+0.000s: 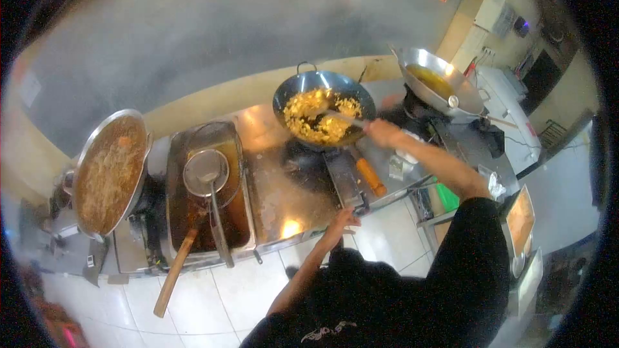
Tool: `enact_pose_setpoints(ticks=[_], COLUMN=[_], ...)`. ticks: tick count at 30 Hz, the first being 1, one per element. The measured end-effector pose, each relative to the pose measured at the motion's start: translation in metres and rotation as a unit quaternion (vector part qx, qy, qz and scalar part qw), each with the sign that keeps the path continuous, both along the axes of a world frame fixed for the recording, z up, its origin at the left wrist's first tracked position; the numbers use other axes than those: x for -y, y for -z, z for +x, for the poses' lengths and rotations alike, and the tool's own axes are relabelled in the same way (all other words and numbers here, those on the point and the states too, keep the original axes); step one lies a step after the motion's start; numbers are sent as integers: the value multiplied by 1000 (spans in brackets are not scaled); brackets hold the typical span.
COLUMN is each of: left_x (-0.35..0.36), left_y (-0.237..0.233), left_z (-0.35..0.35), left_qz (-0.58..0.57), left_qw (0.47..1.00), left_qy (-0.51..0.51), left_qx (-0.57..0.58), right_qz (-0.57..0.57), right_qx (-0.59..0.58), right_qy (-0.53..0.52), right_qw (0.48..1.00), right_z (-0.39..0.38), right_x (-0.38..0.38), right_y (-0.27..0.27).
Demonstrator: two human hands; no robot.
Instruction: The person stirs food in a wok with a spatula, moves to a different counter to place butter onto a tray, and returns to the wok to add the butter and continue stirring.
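Observation:
My right hand grips the handle of a metal spatula whose blade lies in a dark wok full of yellow fried food. My left hand rests with fingers apart at the front edge of the steel counter, below the burner, holding nothing. Both arms come out of a black shirt at the bottom of the view.
A rectangular pan of brown liquid holds a metal strainer and a wooden-handled tool. A large round pot stands at far left. A second wok with oil sits at right. White floor tiles lie below.

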State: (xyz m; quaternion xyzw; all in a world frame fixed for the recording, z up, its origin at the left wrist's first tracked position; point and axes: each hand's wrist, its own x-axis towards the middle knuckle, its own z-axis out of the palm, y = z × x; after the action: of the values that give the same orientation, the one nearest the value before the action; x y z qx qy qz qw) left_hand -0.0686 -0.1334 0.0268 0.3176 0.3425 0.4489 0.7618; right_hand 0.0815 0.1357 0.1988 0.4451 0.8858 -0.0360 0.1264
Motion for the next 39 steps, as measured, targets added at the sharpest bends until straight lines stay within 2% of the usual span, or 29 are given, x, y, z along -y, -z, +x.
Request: enact_pose_setpoints(ticks=[1, 3, 5, 6, 7, 9, 10, 11, 13, 14, 16, 17, 19, 21, 23, 25, 26, 27, 29, 30, 32, 33, 34, 35, 36, 37, 38, 39], left_x=[-17, -40, -70, -79, -84, -111, -110, -113, -113, -118, -124, -126, -133, -135, -128, -121, -113, -104, -80, -65, -39, -22, -8, -1, 8, 22, 37, 39], left_y=[-15, -24, -26, -29, -29, -29, -52, -51, -40, -34, -11, -1, 9, 3, -3, -6, -20, -8, 35, 48, 73, 81, 84, 87, 94, 100, 113, 98], left_z=[9, 31, 61, 75, 78, 87, 85, 82, 79, 78, 76, 76, 75, 75, 76, 67, 58, 51, 32, 18, -7, -18, -32, -48, -63, -76, -86, -100], left_qz=[-34, -81, -115, -116, -123, -60, -61, -66, -76, -84, -81, -88, -71, -86, -101, -70, -98, -102, -183, -163, -151, -144, -140, -129, -118, -114, -88, -60], left_qw=[999, 996, 987, 976, 976, 971, 960, 959, 971, 970, 973, 972, 967, 963, 960, 965, 958, 957, 956, 965, 966, 966, 968, 975, 980, 981, 976, 969], left_qy=[-3, -13, -76, -116, -113, -99, -161, -163, -165, -167, -212, -216, -245, -254, -261, -253, -267, -269, -223, -205, -210, -216, -209, -182, -157, -156, -192, -227], left_qx=[16, 41, 88, 142, 138, 208, 222, 224, 152, 153, 31, 30, -22, -21, -14, -5, -36, -31, 59, 27, 18, 9, 12, -4, -20, -18, -48, -78], right_qz=[-55, -31, -44, 9, 1, 62, 111, 153, 129, 161, 205, 220, 203, 181, 109, 121, 133, 131, 107, 109, -51, -52, -37, -16, -10, -17, -26, -22], right_qx=[-26, -46, 65, 48, 45, -8, 25, 58, 99, 132, 177, 190, 225, 263, 160, 170, 179, 184, 334, 334, 261, 266, 181, 95, 96, 162, 227, 226], right_qy=[-2, -27, -7, -10, -5, -52, -81, -110, -104, -99, -102, -108, -134, -158, -179, -185, -188, -193, -165, -162, -140, -132, -131, -132, -129, -143, -157, -156], right_qw=[998, 998, 997, 999, 999, 997, 990, 980, 981, 973, 957, 951, 944, 934, 965, 960, 956, 955, 922, 922, 954, 954, 974, 987, 987, 976, 961, 961], right_z=[-7, 16, 40, 40, 38, 27, 28, 27, 23, 24, 17, 8, -17, -32, -44, -51, -58, -61, -65, -68, -67, -62, -57, -57, -57, -56, -57, -59], right_x=[0, 11, -15, -30, -39, -69, -77, -75, -82, -93, -112, -121, -143, -165, -181, -176, -167, -160, -150, -144, -131, -126, -123, -122, -124, -130, -132, -127], right_y=[1, -26, -60, -51, -30, -5, -27, -66, -159, -187, -224, -232, -220, -195, -158, -180, -197, -209, -230, -228, -207, -181, -149, -140, -151, -163, -173, -181])
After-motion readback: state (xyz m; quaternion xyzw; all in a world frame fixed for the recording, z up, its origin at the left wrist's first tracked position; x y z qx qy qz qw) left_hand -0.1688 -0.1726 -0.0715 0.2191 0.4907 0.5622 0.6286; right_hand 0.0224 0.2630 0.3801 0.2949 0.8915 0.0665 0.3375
